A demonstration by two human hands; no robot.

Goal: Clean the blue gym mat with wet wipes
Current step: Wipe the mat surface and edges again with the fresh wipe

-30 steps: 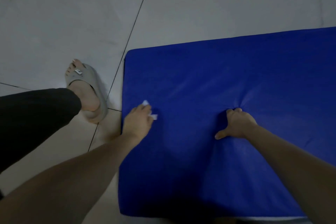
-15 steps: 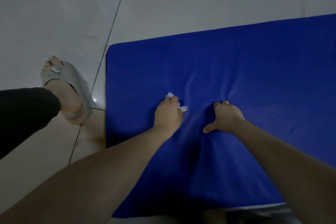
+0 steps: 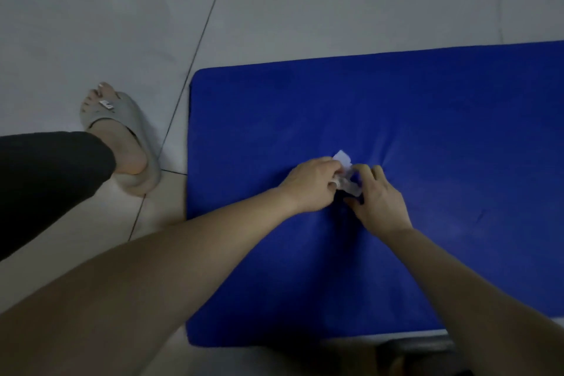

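Note:
The blue gym mat (image 3: 381, 107) lies flat on the tiled floor and fills the right half of the view. Near its middle, my left hand (image 3: 308, 185) and my right hand (image 3: 378, 201) meet over a small white wet wipe (image 3: 344, 166). Both hands pinch the wipe between their fingertips. One white corner sticks up beyond the fingers, and the rest is bunched between the two hands. The mat dents slightly under them.
My left foot in a grey slide sandal (image 3: 128, 143) rests on the pale floor tiles (image 3: 122, 9) just left of the mat, with a dark trouser leg (image 3: 45, 180) above it. A dark object (image 3: 421, 354) shows at the mat's near edge.
My left hand slid the wipe rightward across the mat from its left edge toward the middle. My right hand lifted off the mat and took hold of the wipe too.

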